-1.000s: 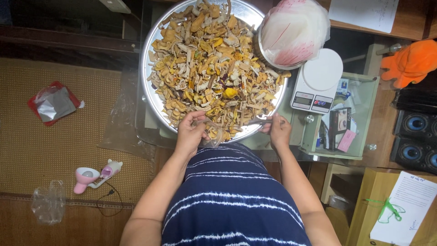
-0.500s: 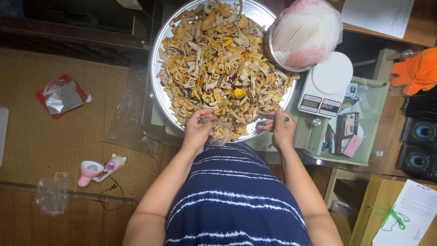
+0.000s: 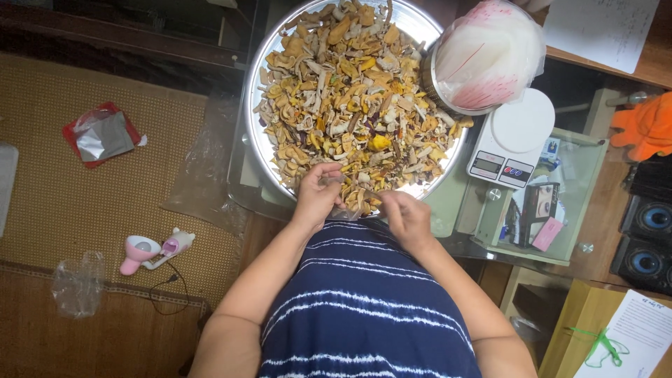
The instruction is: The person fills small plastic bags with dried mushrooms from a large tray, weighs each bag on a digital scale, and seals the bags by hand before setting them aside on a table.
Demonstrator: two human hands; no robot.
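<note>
A large round metal tray (image 3: 253, 133) holds a heap of dried yellow, orange and tan slices (image 3: 346, 98). My left hand (image 3: 316, 196) is at the tray's near edge, fingers curled on a clear plastic bag (image 3: 344, 210) whose mouth sits between my hands. My right hand (image 3: 407, 217) is close beside it, fingers bent, pinching the bag's other side. Some dried slices lie at the bag's opening. My striped blue top fills the bottom of the view.
A metal bowl lined with a white and pink plastic bag (image 3: 486, 56) sits at the tray's right. A white digital scale (image 3: 511, 140) stands on a glass table (image 3: 581, 203). On the woven mat lie clear plastic bags (image 3: 203, 168), a red foil packet (image 3: 101, 136) and a pink sealer tool (image 3: 150, 250).
My hands moved closer together at the tray's near edge, and the right hand came in toward the bag. The view shifted slightly.
</note>
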